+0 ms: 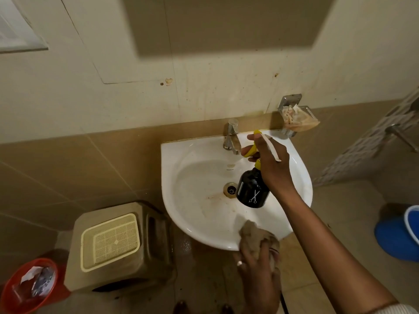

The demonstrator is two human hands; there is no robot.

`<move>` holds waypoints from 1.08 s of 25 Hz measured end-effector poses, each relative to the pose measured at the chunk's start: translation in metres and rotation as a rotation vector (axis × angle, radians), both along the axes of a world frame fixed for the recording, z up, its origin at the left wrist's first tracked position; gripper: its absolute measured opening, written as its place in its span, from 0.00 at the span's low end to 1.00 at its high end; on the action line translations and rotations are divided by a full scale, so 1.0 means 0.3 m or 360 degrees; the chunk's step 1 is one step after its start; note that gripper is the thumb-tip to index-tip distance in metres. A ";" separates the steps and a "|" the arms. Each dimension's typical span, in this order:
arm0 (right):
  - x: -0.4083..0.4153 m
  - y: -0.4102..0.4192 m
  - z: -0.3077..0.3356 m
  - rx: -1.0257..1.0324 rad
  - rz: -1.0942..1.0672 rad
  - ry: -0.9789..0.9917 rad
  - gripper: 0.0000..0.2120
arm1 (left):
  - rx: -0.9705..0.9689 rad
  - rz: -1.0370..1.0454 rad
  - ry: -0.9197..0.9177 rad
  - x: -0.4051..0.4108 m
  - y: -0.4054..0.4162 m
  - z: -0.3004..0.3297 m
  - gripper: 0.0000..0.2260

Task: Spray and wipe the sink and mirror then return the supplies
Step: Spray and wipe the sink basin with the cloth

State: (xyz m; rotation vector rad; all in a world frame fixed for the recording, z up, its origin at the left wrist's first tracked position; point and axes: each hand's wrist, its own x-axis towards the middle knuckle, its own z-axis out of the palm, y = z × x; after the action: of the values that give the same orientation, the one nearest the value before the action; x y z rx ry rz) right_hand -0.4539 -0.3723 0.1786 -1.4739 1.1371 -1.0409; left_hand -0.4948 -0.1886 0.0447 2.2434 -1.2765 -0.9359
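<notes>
A white wall-mounted sink [188, 200] with brownish stains round its drain [230, 189] fills the middle of the head view. My right hand [269, 159] grips a dark spray bottle [252, 189] with a yellow trigger, held tilted over the basin near the chrome tap [231, 137]. My left hand [256, 270] holds a crumpled beige cloth [254, 239] against the sink's front rim. The mirror [224, 23] hangs on the wall above and looks dull from here.
A beige stool carrying a cream basket [110, 241] stands left of the sink. A red bin [29, 284] with rubbish sits at the bottom left. A blue bucket [401, 234] is at the right. A wall soap holder [297, 118] sticks out right of the tap.
</notes>
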 end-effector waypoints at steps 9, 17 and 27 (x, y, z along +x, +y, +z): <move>-0.127 -0.061 0.019 0.0023 -0.0067 0.0053 0.14 | -0.0715 -0.0069 0.0273 0.226 -0.167 0.131 0.13; -0.006 0.053 -0.219 0.0223 0.0345 0.0376 0.13 | -0.0197 -0.0310 -0.0424 0.828 -0.317 -0.029 0.16; -0.021 0.100 -0.273 0.0858 0.0888 0.1130 0.22 | 0.0084 -0.0770 -0.1029 0.837 -0.323 -0.052 0.20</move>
State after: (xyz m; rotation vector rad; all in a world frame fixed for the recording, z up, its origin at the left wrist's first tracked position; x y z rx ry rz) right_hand -0.4601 -0.3424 0.0968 -1.5954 1.2329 0.2010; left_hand -0.2438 -0.2854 0.0291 2.4190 -2.1618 -0.3706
